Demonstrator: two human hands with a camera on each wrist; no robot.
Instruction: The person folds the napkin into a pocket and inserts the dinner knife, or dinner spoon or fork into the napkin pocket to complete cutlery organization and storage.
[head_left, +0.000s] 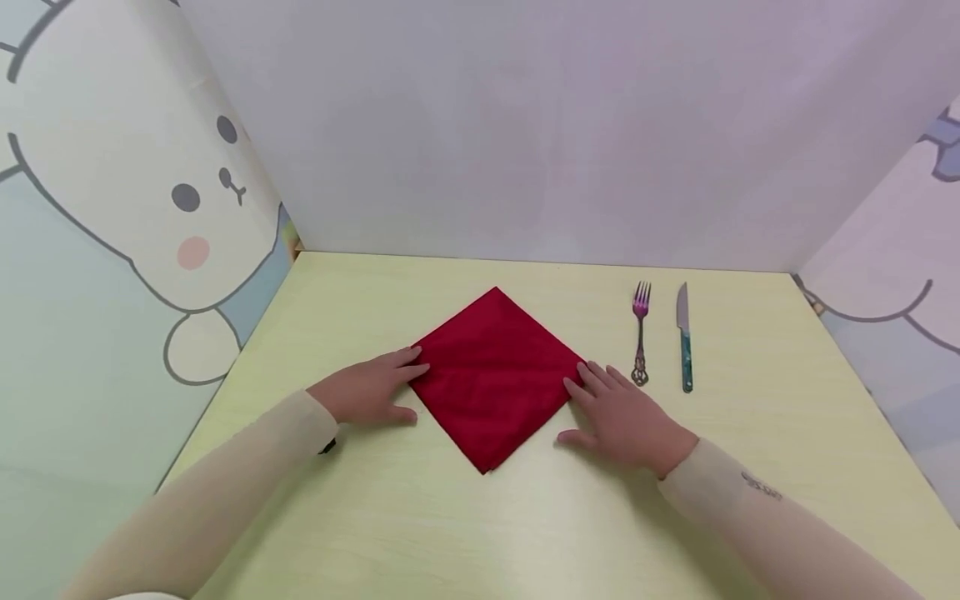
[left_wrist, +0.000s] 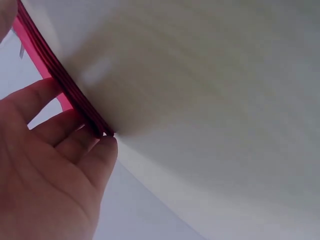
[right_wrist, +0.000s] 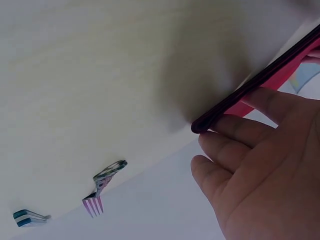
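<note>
A red folded cloth napkin (head_left: 495, 379) lies flat on the table, turned like a diamond with one corner toward me. My left hand (head_left: 367, 387) rests its fairly straight fingers on the napkin's left corner, thumb spread below on the table. At the opposite corner, my right hand (head_left: 630, 421) touches the napkin's edge with extended fingers, its thumb apart from the cloth. Several stacked layers show along the napkin's edge (left_wrist: 70, 90) in the left wrist view. From the right wrist, the fingertips press on top near the rounded corner (right_wrist: 200, 126).
Right of the napkin lies a fork (head_left: 640, 333) with an ornate handle, tines pointing away. Beside it is a knife (head_left: 686, 342) with a teal handle. The pale wooden table (head_left: 450, 542) ends at a light back wall (head_left: 525, 125). Cartoon-printed panels (head_left: 112, 208) flank both sides.
</note>
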